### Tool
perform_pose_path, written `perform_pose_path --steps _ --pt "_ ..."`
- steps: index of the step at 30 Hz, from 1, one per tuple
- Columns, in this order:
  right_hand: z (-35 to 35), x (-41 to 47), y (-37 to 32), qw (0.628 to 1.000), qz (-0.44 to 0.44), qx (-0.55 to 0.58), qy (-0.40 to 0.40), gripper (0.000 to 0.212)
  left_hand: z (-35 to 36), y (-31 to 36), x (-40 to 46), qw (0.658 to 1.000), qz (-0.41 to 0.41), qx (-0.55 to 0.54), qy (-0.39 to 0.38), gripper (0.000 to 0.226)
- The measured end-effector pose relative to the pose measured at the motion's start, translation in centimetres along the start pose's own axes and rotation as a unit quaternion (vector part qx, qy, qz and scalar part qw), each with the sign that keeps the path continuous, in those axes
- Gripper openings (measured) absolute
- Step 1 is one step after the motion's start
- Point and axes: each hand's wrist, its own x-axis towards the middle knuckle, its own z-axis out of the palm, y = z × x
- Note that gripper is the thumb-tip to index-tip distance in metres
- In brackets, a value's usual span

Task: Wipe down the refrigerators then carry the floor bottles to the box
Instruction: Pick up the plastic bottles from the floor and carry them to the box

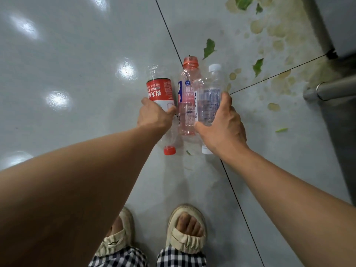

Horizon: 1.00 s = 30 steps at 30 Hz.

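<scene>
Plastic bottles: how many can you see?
4: red-labelled clear bottle in left hand; orange-capped pink bottle, white-capped clear bottle and an inverted clear bottle by right hand. More may hide.

Three bottles (189,97) are held side by side above the floor (77,74), ahead of the feet (185,228)

This looks like a home kitchen, seen straight down at a glossy grey tiled floor (81,78) with dark grout lines. Torn green vegetable leaves (209,48) and yellowish dried splash stains (277,45) lie near the base of a grey refrigerator (339,26) with a metal bar handle (331,89), and the person stands there in open-toed house slippers (185,230) and checked trousers (180,257).
</scene>
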Motion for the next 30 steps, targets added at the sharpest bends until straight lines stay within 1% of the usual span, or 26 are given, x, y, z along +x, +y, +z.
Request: perform_pose_path --steps 5,8,12,16,23,30 --pt "-2.3 -1.7 -1.0 1.0 0.012 -0.016 -0.011 0.089 -3.2 -0.3 -2.7 0.999 0.017 0.03 -0.007 0.063" --pt "-5.0 -3.4 -3.0 0.999 0.012 -0.017 -0.027 0.089 -7.4 0.2 -5.2 0.997 0.032 0.075 -0.01 0.061" --pt "-9.8 -6.2 -6.7 1.0 0.001 -0.019 -0.02 0.088 -14.1 2.4 -9.1 0.99 0.058 0.127 0.0 0.06" --pt "-15.5 -9.4 -11.4 1.0 -0.016 -0.025 -0.006 0.084 -21.2 5.3 -13.8 0.983 0.087 0.161 0.017 0.057" --pt "-27.1 -15.9 -20.6 0.996 -0.073 -0.043 0.023 0.089 -33.8 11.2 -23.4 0.973 0.137 0.18 0.046 0.054" --pt "-38.5 -23.3 -28.5 0.99 -0.107 -0.084 0.035 0.086 -45.0 16.8 -33.0 0.97 0.17 0.148 0.085 0.054"
